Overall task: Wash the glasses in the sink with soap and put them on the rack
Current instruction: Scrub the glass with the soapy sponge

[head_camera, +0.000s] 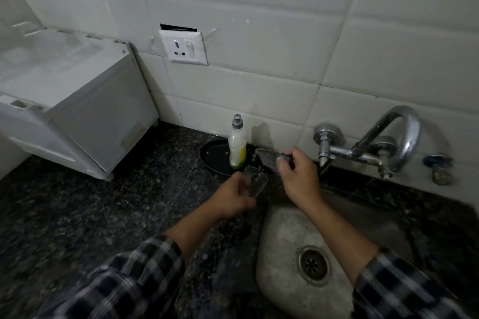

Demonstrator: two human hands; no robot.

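My left hand [234, 197] grips a clear drinking glass [255, 181], tilted away from me, just left of the steel sink [305, 290]. My right hand [298, 173] holds a grey scrub pad [269, 156] above the sink's back left corner, a little beyond the glass. A soap bottle [237, 146] with yellow-green liquid and a grey cap stands upright on a dark round dish [212, 155] by the wall. No rack is in view.
A chrome wall tap [399, 137] curves over the sink's back edge at the right. The dark speckled stone counter [90, 215] stretches left, where a white appliance [77, 111] stands. A wall socket [184, 45] is set in the tiles above.
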